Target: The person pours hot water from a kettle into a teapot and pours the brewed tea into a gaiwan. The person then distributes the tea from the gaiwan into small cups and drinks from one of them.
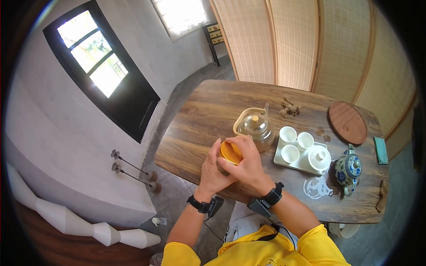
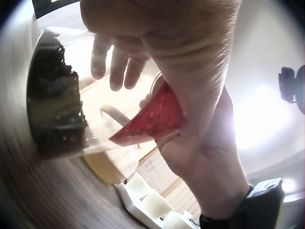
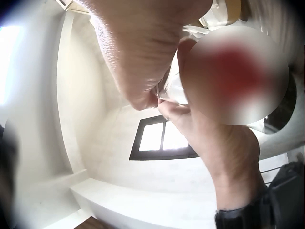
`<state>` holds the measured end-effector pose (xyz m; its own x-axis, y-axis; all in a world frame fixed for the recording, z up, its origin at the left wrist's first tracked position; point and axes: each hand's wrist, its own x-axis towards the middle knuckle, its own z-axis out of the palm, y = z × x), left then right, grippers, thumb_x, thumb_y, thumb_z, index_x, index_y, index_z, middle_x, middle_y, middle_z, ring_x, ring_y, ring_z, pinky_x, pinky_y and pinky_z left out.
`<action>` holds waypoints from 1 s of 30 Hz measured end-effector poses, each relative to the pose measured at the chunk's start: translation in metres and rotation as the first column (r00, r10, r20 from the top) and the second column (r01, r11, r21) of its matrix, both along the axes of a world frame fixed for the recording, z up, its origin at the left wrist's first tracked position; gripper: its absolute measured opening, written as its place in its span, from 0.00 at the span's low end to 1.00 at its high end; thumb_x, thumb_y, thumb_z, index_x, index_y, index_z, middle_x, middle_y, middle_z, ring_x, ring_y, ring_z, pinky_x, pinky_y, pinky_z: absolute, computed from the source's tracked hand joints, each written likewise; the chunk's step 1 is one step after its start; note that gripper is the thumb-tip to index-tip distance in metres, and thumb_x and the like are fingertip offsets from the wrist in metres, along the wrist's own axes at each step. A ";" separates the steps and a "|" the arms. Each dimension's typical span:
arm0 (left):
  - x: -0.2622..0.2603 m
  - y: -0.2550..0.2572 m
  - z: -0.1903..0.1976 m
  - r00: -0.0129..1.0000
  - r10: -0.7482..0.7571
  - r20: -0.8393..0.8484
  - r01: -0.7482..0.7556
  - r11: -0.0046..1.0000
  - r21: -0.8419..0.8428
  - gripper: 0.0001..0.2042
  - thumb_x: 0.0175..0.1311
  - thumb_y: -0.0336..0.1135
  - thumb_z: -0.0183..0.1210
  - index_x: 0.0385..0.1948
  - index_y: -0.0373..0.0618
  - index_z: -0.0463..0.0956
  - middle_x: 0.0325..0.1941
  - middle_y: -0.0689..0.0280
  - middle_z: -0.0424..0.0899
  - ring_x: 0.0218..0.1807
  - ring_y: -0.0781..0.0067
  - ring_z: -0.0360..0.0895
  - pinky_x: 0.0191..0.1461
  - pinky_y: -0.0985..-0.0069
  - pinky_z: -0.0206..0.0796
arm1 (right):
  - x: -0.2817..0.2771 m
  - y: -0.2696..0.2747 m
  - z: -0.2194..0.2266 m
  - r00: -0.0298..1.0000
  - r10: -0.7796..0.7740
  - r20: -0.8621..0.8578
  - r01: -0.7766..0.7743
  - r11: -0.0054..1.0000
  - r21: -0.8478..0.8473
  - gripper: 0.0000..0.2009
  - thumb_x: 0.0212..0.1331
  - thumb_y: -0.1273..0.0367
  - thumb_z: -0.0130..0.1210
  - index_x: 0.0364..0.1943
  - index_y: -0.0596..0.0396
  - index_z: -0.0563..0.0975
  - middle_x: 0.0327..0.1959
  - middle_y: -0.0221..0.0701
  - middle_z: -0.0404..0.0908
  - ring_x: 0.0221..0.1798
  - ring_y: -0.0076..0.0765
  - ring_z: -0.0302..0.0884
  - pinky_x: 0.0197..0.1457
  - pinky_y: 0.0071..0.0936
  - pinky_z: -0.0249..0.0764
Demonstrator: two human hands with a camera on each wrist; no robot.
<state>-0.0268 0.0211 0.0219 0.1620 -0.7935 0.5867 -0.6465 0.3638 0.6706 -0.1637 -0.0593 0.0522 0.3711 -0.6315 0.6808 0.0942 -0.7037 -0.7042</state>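
Observation:
Near the table's front edge, both hands surround a clear jar (image 2: 56,95) with a round gold-coloured top (image 1: 231,153). Dark loose leaves and a red label (image 2: 155,117) show through or on it in the left wrist view. My left hand (image 1: 214,172) grips the jar's side from the left. My right hand (image 1: 248,160) curls over the top from the right, thumb and fingers at its rim. Just behind the hands stands a glass teapot (image 1: 258,129) with a wooden knob. A blurred patch covers part of the right wrist view.
Right of the teapot, a white tray (image 1: 284,163) holds several white cups and a lidded bowl (image 1: 319,158). Beyond are a blue-patterned teapot (image 1: 348,167), a round brown tray (image 1: 347,123), a teal cloth (image 1: 380,150) and brown root-like pieces (image 1: 289,108). Liquid (image 1: 317,188) lies on the table.

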 end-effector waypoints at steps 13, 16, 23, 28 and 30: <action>0.004 0.014 0.018 0.996 -0.018 0.086 0.012 0.998 0.069 0.56 0.41 0.40 0.81 0.76 0.43 0.54 0.68 0.50 0.76 0.64 0.49 0.80 0.65 0.61 0.75 | -0.010 -0.001 0.004 0.992 0.119 -0.036 -0.121 0.990 -0.072 0.27 0.46 0.60 0.75 0.53 0.53 0.84 0.52 0.42 0.76 0.54 0.47 0.78 0.57 0.38 0.76; 0.011 0.016 0.020 0.992 -0.121 -0.047 0.126 0.983 0.134 0.56 0.39 0.37 0.80 0.76 0.43 0.54 0.70 0.52 0.73 0.68 0.55 0.76 0.70 0.63 0.70 | -0.012 -0.006 0.005 0.967 0.251 -0.033 -0.253 0.966 -0.061 0.28 0.46 0.60 0.75 0.55 0.53 0.83 0.54 0.41 0.76 0.56 0.45 0.78 0.60 0.36 0.75; 0.011 0.019 0.027 0.964 -0.201 -0.172 0.234 0.951 0.201 0.57 0.37 0.34 0.80 0.76 0.42 0.54 0.73 0.56 0.69 0.73 0.61 0.70 0.76 0.64 0.63 | -0.017 -0.013 0.009 0.921 0.388 -0.024 -0.388 0.920 -0.058 0.28 0.46 0.63 0.73 0.56 0.53 0.83 0.56 0.41 0.76 0.56 0.45 0.78 0.61 0.36 0.75; 0.005 0.015 0.024 0.994 -0.107 -0.001 0.106 0.988 0.112 0.56 0.37 0.36 0.80 0.76 0.44 0.56 0.71 0.52 0.74 0.68 0.51 0.77 0.69 0.63 0.71 | -0.016 -0.002 0.013 0.968 0.249 -0.030 -0.250 0.968 -0.025 0.27 0.45 0.64 0.72 0.54 0.54 0.83 0.53 0.41 0.78 0.56 0.46 0.79 0.61 0.37 0.75; 0.001 0.018 0.026 0.995 -0.081 0.060 0.075 0.992 0.100 0.57 0.37 0.37 0.81 0.76 0.43 0.56 0.71 0.51 0.73 0.68 0.49 0.77 0.69 0.62 0.72 | -0.015 0.003 0.013 0.981 0.189 -0.034 -0.191 0.981 -0.036 0.26 0.46 0.64 0.71 0.53 0.54 0.82 0.53 0.41 0.79 0.56 0.47 0.79 0.61 0.37 0.76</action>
